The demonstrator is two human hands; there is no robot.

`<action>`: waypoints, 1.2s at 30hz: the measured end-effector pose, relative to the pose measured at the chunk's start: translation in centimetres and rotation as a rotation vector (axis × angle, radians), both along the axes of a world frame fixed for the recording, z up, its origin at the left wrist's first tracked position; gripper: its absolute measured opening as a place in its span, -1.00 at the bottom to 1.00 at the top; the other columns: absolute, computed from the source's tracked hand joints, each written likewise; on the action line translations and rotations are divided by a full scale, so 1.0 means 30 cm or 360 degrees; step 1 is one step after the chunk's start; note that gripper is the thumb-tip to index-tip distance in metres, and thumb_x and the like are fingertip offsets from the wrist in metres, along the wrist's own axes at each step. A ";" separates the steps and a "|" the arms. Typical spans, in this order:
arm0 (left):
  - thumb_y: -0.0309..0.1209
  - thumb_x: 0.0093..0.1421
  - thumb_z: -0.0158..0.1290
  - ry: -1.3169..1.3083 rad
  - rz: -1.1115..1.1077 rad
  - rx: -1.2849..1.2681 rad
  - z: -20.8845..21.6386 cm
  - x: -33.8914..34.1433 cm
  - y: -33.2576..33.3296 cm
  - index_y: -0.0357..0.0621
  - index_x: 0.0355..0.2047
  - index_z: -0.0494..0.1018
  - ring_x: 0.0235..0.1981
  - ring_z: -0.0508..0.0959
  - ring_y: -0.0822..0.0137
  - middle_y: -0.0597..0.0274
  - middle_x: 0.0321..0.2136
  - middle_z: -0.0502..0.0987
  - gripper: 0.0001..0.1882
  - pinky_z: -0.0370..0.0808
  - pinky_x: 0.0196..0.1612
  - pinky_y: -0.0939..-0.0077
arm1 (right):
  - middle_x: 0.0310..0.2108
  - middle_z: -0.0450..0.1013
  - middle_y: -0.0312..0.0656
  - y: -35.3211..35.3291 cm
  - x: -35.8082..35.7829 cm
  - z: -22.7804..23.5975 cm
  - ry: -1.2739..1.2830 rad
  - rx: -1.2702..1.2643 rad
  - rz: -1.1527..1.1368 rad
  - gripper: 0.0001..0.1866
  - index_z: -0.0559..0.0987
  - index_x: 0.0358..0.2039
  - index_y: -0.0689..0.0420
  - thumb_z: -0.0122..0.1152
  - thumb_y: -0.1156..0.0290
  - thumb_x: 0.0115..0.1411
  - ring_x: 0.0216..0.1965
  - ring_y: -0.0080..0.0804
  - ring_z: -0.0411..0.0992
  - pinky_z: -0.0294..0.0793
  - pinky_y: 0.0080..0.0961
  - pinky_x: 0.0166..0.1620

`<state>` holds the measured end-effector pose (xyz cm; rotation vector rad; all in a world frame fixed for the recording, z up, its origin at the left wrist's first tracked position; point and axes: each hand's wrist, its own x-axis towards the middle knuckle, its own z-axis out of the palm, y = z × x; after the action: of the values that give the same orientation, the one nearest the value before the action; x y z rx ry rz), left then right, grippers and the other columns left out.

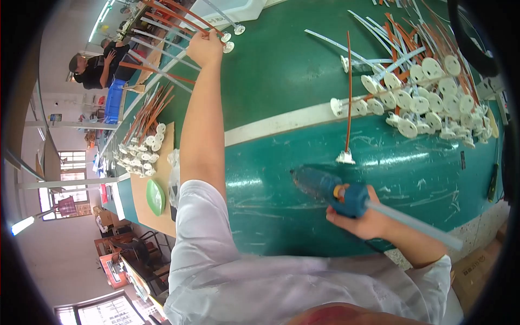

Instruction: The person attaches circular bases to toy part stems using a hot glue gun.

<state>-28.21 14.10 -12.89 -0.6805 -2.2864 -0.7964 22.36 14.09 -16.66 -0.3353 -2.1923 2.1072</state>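
Note:
My right hand (368, 221) is wrapped round a blue hot glue gun (353, 199); its nozzle points left over the green table (281, 227), and a pale glue stick (420, 225) sticks out behind. Just beyond the gun, a white base with an upright orange strip (348, 108) stands alone. My left hand (205, 50) reaches far out at the upper left, fingers closed on an orange strip beside small white round bases (228, 47). Several white and orange strips fan out there; which piece the fingers grip is partly hidden.
A large pile of white round bases (420, 104) with strips lies at the right. Another bunch (142, 154) sits at the left near a green dish (155, 197). A pale rail (271, 128) crosses the table. A screwdriver (493, 183) lies at the right edge. One person (97, 70) stands far left.

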 end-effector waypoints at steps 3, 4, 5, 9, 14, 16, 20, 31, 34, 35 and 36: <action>-0.24 0.08 0.25 -0.0111 0.0078 0.0068 -0.031 -0.071 0.044 -0.19 -0.50 0.58 -0.50 0.64 0.16 0.13 -0.56 0.64 -0.75 0.52 -0.29 0.28 | -0.48 0.55 -0.13 0.008 -0.012 0.036 -0.0097 -0.0098 -0.0001 -0.69 0.46 -0.36 0.20 0.45 0.42 0.00 -0.46 -0.26 0.60 0.53 -0.43 -0.40; -0.24 0.07 0.25 -0.0052 0.0048 0.0054 -0.039 -0.097 0.057 -0.19 -0.51 0.58 -0.50 0.64 0.15 0.14 -0.56 0.64 -0.75 0.53 -0.29 0.28 | -0.49 0.55 -0.13 0.007 -0.014 0.032 -0.0087 -0.0112 -0.0002 -0.68 0.43 -0.41 0.20 0.46 0.44 -0.02 -0.46 -0.27 0.60 0.53 -0.46 -0.40; -0.24 0.07 0.25 0.0009 0.0020 0.0040 -0.047 -0.119 0.061 -0.19 -0.51 0.58 -0.50 0.64 0.15 0.15 -0.56 0.64 -0.75 0.53 -0.28 0.27 | -0.49 0.55 -0.13 0.008 -0.017 0.033 -0.0093 -0.0115 0.0007 -0.68 0.43 -0.41 0.20 0.46 0.44 -0.02 -0.46 -0.27 0.60 0.53 -0.46 -0.40; -0.27 0.09 0.23 -0.0144 0.0016 -0.0013 -0.082 -0.118 0.095 -0.18 -0.52 0.59 -0.47 0.65 0.13 0.17 -0.55 0.65 -0.78 0.54 -0.26 0.27 | -0.50 0.54 -0.12 0.019 -0.018 0.028 -0.0132 -0.0111 0.0021 -0.67 0.44 -0.42 0.20 0.48 0.42 -0.03 -0.46 -0.27 0.61 0.52 -0.48 -0.41; -0.01 0.09 0.16 -0.0111 0.0234 -0.0328 -0.037 -0.125 0.048 -0.20 -0.41 0.64 -0.33 0.67 0.01 0.01 -0.40 0.67 -0.56 0.56 -0.17 0.20 | -0.49 0.54 -0.13 0.018 -0.014 0.025 -0.0149 -0.0152 0.0032 -0.70 0.48 -0.39 0.20 0.47 0.42 -0.02 -0.47 -0.24 0.59 0.53 -0.46 -0.41; 0.15 0.05 0.12 -0.0171 0.0347 -0.0662 0.014 -0.084 0.032 -0.22 -0.33 0.65 -0.23 0.66 -0.06 -0.09 -0.32 0.66 -0.40 0.57 -0.13 0.14 | -0.50 0.54 -0.13 0.010 -0.030 0.027 -0.0077 -0.0132 -0.0016 -0.71 0.49 -0.39 0.20 0.46 0.42 -0.02 -0.46 -0.23 0.59 0.53 -0.43 -0.40; 0.16 0.07 0.09 -0.0276 -0.0037 -0.1127 0.123 0.164 0.064 -0.22 -0.35 0.65 -0.20 0.65 -0.06 -0.09 -0.34 0.65 -0.39 0.57 -0.12 0.06 | -0.45 0.57 -0.11 0.023 -0.013 0.017 -0.0071 -0.0037 -0.0011 -0.74 0.54 -0.35 0.19 0.43 0.38 0.00 -0.42 -0.17 0.59 0.56 -0.35 -0.34; -0.14 0.06 0.14 -0.0744 -0.0973 -0.1483 0.057 0.919 0.222 -0.15 -0.30 0.65 -0.15 0.63 -0.08 -0.06 -0.21 0.63 -0.65 0.59 -0.11 0.14 | -0.42 0.55 -0.21 -0.006 0.013 -0.004 -0.0275 -0.0251 0.0054 -0.67 0.52 -0.19 0.15 0.38 0.26 0.12 -0.47 -0.46 0.56 0.55 -0.45 -0.35; -0.25 0.01 0.14 -0.0659 -0.0872 -0.1210 0.074 0.913 0.186 -0.16 -0.37 0.65 -0.22 0.66 -0.04 -0.05 -0.31 0.65 -0.73 0.61 -0.15 0.21 | -0.35 0.55 -0.21 -0.009 0.001 0.019 -0.0128 -0.0406 0.0054 -0.61 0.47 -0.11 0.19 0.40 0.39 0.09 -0.47 -0.48 0.54 0.55 -0.47 -0.38; -0.21 0.02 0.16 -0.0679 -0.0967 -0.1031 0.097 0.890 0.153 -0.17 -0.42 0.64 -0.34 0.67 0.01 0.00 -0.49 0.65 -0.72 0.62 -0.22 0.25 | -0.35 0.55 -0.21 -0.007 0.003 0.019 -0.0133 -0.0418 0.0066 -0.61 0.47 -0.11 0.19 0.40 0.39 0.09 -0.47 -0.48 0.54 0.55 -0.47 -0.38; -0.22 0.04 0.18 -0.0706 -0.1037 -0.0855 0.139 0.890 0.119 -0.18 -0.43 0.63 -0.40 0.68 0.09 0.06 -0.54 0.64 -0.73 0.62 -0.27 0.30 | -0.35 0.55 -0.21 -0.002 0.006 0.015 -0.0131 -0.0421 0.0028 -0.60 0.46 -0.10 0.19 0.40 0.40 0.09 -0.48 -0.48 0.53 0.55 -0.47 -0.39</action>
<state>-1.50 17.66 -8.72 -1.6972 -2.7382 -0.6449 22.54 14.04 -16.20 -0.4293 -1.9624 2.4391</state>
